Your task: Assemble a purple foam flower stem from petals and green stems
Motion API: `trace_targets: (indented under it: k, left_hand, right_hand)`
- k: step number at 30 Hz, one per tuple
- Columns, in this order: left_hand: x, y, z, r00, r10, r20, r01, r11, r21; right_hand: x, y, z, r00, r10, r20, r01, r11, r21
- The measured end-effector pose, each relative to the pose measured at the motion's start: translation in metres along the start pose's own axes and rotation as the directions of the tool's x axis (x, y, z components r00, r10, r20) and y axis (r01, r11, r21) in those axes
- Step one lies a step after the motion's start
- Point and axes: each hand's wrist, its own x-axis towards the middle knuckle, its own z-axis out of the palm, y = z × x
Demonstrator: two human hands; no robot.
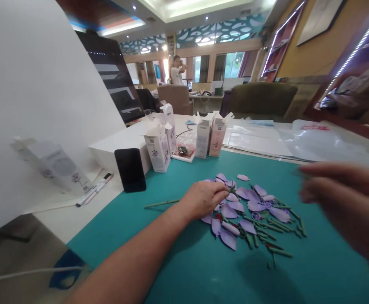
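Observation:
My left hand rests on the teal mat with its fingers pinched together on a small green piece at the edge of a pile of purple petals and green stem parts. A single green stem lies just left of that hand. My right hand hovers close to the camera on the right, blurred, above the mat and to the right of the pile; its fingers point left and nothing shows in them.
Several small white and pink cartons stand at the mat's far edge. A black phone leans on a white box. Two pens lie left. Clear plastic sheets cover the far right table. A person stands far back.

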Motion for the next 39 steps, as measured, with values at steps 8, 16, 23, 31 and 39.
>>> trace_targets:
  k: [8, 16, 23, 31, 39]
  left_hand:
    - [-0.001, 0.009, -0.006, 0.998, 0.060, -0.025, -0.060, 0.998, -0.008]
    - [-0.003, 0.012, -0.005, 0.995, 0.095, -0.020, -0.095, 0.995, -0.006]
    - [-0.002, 0.012, -0.005, 0.995, 0.104, -0.007, -0.104, 0.995, 0.009]
    - [-0.002, 0.012, -0.002, 0.992, 0.123, -0.018, -0.123, 0.992, 0.011]
    - [-0.002, 0.012, 0.000, 0.994, 0.112, -0.014, -0.111, 0.991, 0.072]
  right_hand:
    - [0.020, -0.002, 0.051, 0.990, 0.057, 0.129, -0.059, 0.998, 0.016]
    - [0.017, -0.004, 0.052, 0.979, -0.157, 0.128, 0.172, 0.978, -0.116]
    - [0.016, -0.003, 0.055, 0.970, -0.203, 0.133, 0.220, 0.968, -0.123]
    - [0.017, 0.000, 0.055, 0.951, -0.286, 0.121, 0.302, 0.942, -0.145]
    - [0.014, 0.001, 0.056, 0.943, -0.304, 0.133, 0.328, 0.918, -0.224]
